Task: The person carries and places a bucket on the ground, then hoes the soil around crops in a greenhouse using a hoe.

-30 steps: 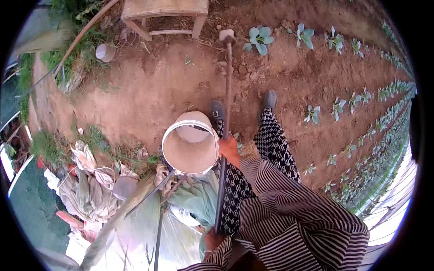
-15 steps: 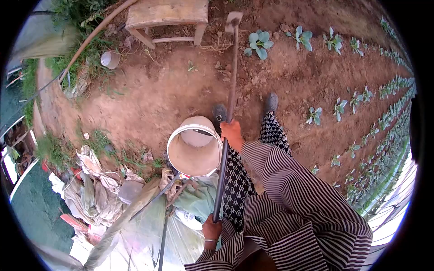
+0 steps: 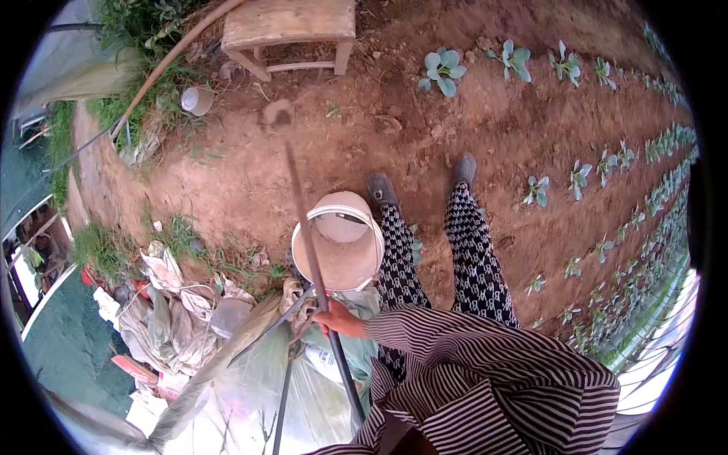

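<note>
My right hand (image 3: 339, 318) is wrapped round the dark handle of a long hoe (image 3: 304, 220). The handle slants up and left across the front of a white bucket (image 3: 345, 254). At its far end the hoe's blade (image 3: 278, 114), smeared by motion, is over the bare soil below the bench. My left hand does not show; the lower end of the handle runs down towards my striped sleeve. The bucket stands beside my feet, its mouth towards me, with pale walls inside.
A wooden bench (image 3: 290, 24) stands at the top. Rows of leafy seedlings (image 3: 442, 72) grow in the soil on the right. Crumpled sacks (image 3: 176, 330) and plastic sheeting (image 3: 250, 394) lie at the lower left. A small white tub (image 3: 196, 101) sits by the grass.
The hoe's head has swung left, from right of the bench to the soil below it. My right hand has moved down and left with the handle. My left hand has gone out of sight.
</note>
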`<state>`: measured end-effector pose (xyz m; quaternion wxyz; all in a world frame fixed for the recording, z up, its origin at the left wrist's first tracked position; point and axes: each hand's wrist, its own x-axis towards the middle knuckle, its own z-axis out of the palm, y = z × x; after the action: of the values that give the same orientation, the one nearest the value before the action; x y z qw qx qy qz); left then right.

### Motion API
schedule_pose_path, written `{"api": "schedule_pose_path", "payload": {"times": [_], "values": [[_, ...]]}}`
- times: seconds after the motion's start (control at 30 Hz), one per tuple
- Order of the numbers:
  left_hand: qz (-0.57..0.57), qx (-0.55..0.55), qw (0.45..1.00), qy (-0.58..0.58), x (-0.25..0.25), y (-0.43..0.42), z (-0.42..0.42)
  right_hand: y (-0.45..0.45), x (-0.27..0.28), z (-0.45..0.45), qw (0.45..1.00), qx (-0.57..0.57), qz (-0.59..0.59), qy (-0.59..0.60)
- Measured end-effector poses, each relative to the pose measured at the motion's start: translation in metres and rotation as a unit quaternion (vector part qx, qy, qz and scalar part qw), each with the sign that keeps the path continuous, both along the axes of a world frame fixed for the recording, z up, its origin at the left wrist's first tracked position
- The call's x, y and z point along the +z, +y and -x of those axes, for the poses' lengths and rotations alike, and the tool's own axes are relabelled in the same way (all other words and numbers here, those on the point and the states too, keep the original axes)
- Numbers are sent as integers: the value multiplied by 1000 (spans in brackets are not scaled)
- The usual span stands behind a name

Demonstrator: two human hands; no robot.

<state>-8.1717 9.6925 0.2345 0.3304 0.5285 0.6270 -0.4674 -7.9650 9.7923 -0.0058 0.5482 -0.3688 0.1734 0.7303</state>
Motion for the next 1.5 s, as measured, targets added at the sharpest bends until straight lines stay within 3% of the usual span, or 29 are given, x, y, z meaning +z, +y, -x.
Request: {"api": "schedule_pose_path", "payload": {"times": [0.2,0.23,0.33,0.4,0.47,0.6,0.77,0.9,1.03,1.13,1.17,1.2,1.27,1.3,1.4,1.5], "values": [[-16,2,1000,-19,-7,2,-8,0,-10,-17,996,-40,30,79],[-19,3,1000,-22,-6,-2,-5,-2,-8,-21,986,-65,136,66],[-35,8,998,-44,-11,-6,-1,-11,-25,-38,947,-18,289,-141],[-44,13,997,-62,-19,-5,-5,-25,-55,-45,922,16,299,-245],[-58,18,994,-90,-35,2,-12,-33,-64,-68,911,16,325,-253],[-69,20,985,-159,-68,8,-8,-46,-96,-81,917,-124,310,-219],[-106,-34,984,-140,-94,8,-31,-39,-70,-131,934,-204,270,-111],[-98,-12,987,-127,-74,7,-43,-36,-46,-149,943,-208,244,-89],[-73,-11,994,-84,-36,-15,-4,-44,-29,-110,945,-132,285,-89],[-36,10,999,-17,-9,-33,1,-49,-6,-58,935,86,289,-187],[-27,12,1000,-2,-6,-34,-1,-44,9,-43,942,139,283,-113],[-20,16,1000,6,-4,-35,-4,-53,17,-17,980,84,167,-65],[-14,20,1000,19,-1,-37,-8,-34,39,15,989,147,24,-13],[-17,24,999,18,-3,-35,-13,-14,49,22,960,266,-72,-56],[-28,31,999,7,-6,-32,-18,25,82,42,924,258,-244,-140],[-34,44,998,-3,-13,-38,-23,38,121,59,898,293,-280,-170]]}}
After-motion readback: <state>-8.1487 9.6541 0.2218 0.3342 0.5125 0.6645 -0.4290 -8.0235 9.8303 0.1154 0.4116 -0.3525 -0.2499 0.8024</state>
